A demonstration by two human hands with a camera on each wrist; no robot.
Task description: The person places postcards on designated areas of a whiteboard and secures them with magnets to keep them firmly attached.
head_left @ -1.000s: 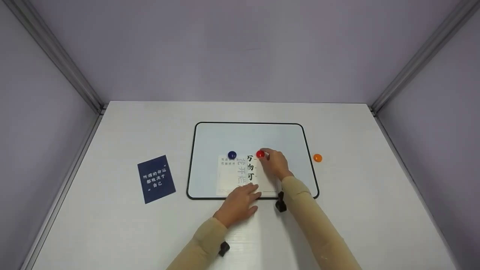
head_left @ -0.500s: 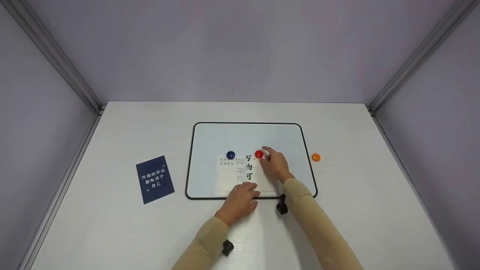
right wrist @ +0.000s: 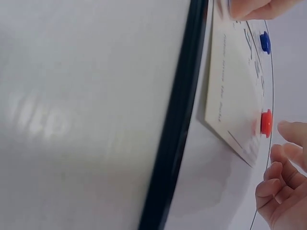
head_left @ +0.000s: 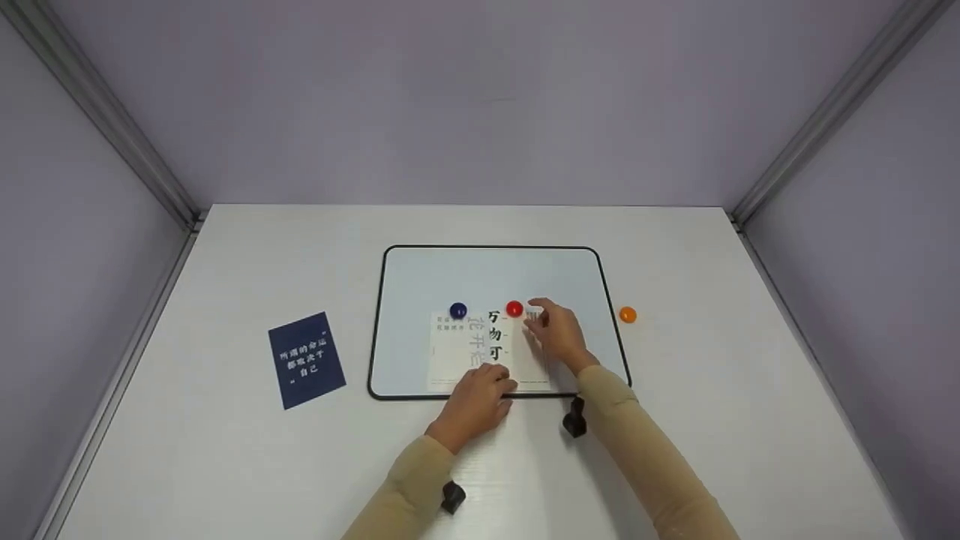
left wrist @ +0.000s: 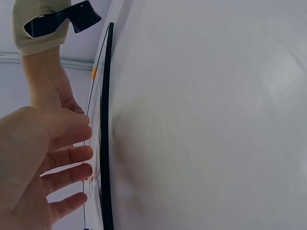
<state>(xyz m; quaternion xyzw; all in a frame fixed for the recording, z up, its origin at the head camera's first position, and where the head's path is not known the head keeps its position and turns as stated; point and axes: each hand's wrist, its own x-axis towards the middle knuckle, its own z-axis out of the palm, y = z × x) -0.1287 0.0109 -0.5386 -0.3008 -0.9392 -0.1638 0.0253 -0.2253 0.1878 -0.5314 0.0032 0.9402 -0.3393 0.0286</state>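
Observation:
A whiteboard [head_left: 480, 277] with a black rim lies on the table. Pale printed paper [head_left: 448, 358] with grey and black characters lies on its lower part; whether this is one sheet or two, I cannot tell. A blue round magnet [head_left: 458, 310] sits at the paper's upper left, and a red round magnet [head_left: 514, 309] at its top edge further right. My right hand [head_left: 559, 331] hovers just right of the red magnet, apart from it, fingers loosely bent around nothing. My left hand [head_left: 475, 396] lies over the paper's lower edge and the board's rim, fingers extended.
An orange round magnet [head_left: 628, 314] lies on the table just right of the board. To the left is a dark blue card [head_left: 307, 361] with white characters. Walls enclose the table at the back and both sides.
My right hand has let go of the red magnet and drawn slightly to the right. The magnet stays on the paper's top edge. The left hand stays at the lower edge.

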